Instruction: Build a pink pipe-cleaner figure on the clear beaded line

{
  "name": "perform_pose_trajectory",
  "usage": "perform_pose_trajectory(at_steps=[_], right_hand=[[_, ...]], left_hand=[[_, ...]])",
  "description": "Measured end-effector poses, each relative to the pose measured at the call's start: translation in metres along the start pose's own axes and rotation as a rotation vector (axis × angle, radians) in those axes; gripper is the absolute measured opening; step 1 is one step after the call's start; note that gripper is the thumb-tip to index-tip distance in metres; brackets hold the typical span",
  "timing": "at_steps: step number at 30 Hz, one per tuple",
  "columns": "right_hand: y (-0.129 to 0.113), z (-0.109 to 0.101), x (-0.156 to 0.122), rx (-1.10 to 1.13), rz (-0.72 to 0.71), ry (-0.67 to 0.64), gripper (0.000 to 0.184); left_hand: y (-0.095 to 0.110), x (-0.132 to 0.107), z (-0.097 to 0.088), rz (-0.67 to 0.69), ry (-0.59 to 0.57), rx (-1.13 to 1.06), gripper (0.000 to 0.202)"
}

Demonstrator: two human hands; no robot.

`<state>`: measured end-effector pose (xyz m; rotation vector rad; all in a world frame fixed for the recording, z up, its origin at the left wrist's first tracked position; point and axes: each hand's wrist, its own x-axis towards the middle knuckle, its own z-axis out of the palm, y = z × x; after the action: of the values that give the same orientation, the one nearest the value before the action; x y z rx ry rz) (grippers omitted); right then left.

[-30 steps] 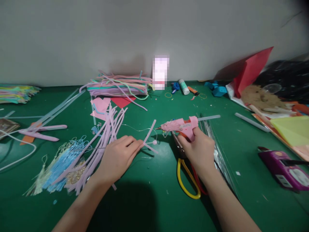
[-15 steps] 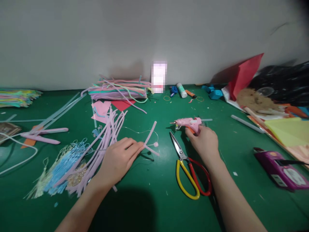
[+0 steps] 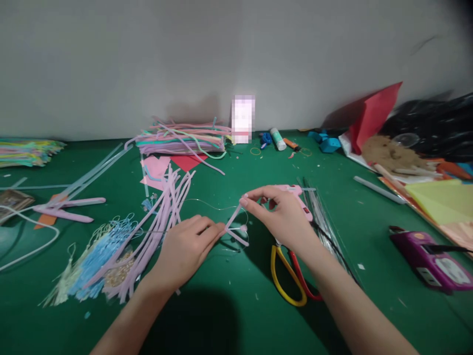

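Note:
Between the fingertips of my left hand [image 3: 192, 246] is the base of a lilac pipe cleaner [image 3: 234, 217], whose two arms spread in a V. My right hand [image 3: 277, 212] pinches the tip of the upper arm between thumb and fingers. A small pink ball on a thin stem [image 3: 243, 228] sticks out between the arms. Behind my right hand lies the pink glue gun [image 3: 306, 209], partly covered by it. Scissors with yellow and red handles [image 3: 283, 276] lie under my right wrist, blades hidden. Loose lilac pipe cleaners [image 3: 155, 236] lie beside my left hand.
Blue and cream tassels [image 3: 96, 261] lie at the left. A pipe cleaner bundle [image 3: 181, 140] and a lit phone [image 3: 243, 118] stand along the wall. Clear thin sticks [image 3: 320, 222] lie right of my hand. A purple device [image 3: 430, 259] sits at the far right.
My right hand has let go of the glue gun, moved left and taken the tip of the lilac pipe cleaner. My left hand still holds its base, slightly lower and further right.

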<state>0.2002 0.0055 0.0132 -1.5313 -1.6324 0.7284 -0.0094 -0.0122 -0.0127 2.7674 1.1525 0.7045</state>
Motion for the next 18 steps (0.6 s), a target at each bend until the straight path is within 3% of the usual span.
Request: perform_pose_trajectory(at_steps=[9, 18], right_hand=[[0.0020, -0.0022, -0.0033, 0.286, 0.086, -0.032, 0.020], [0.0007, -0.0038, -0.0033, 0.322, 0.126, -0.020, 0.019]], left_hand=[[0.0022, 0.0015, -0.0028, -0.058, 0.121, -0.098, 0.018], [0.0026, 0.0009, -0.0021, -0.057, 0.162, -0.140, 0.015]])
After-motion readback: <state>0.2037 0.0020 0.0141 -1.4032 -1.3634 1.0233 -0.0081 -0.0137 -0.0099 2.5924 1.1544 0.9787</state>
